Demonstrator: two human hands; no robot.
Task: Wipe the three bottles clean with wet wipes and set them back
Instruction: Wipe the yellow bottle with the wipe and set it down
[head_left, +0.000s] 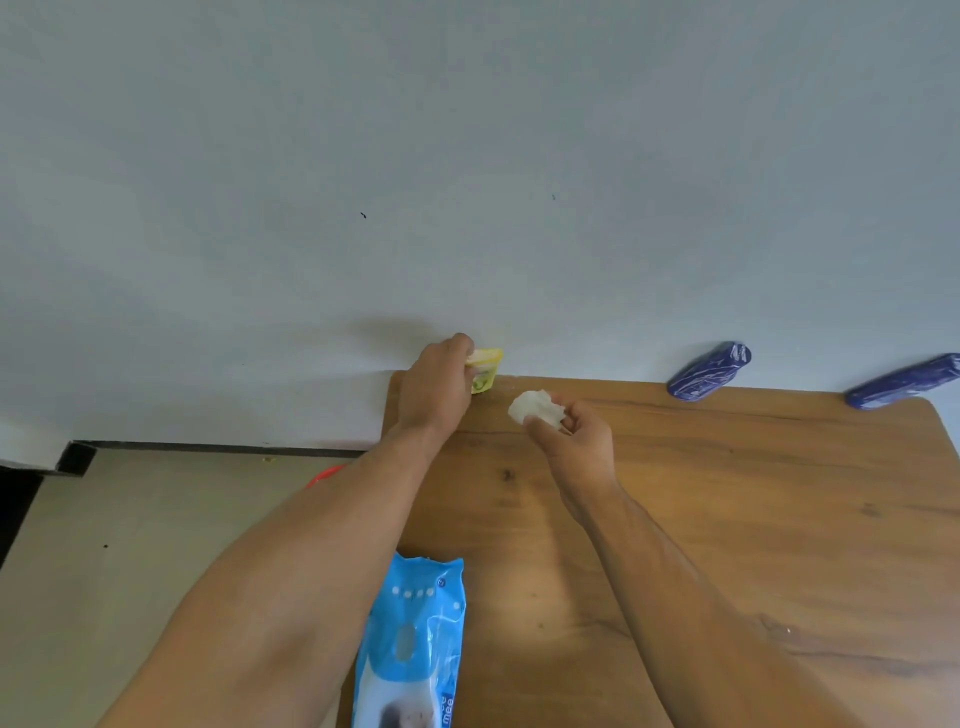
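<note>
Where the wooden table (727, 519) meets the pale wall, three bottles are counted: one yellow bottle (487, 370) at the far left corner, gripped by the left hand (434, 389) with fingers curled round it, and two dark blue ones well apart along the far edge, the nearer blue bottle (709, 371) and the farther blue bottle (904, 382). One crumpled white wipe (535, 408) is pinched in the right hand (571, 436), held above the table just beside the yellow bottle. One blue wipes pack (415, 639) lies at the near left edge, beside the left forearm.
</note>
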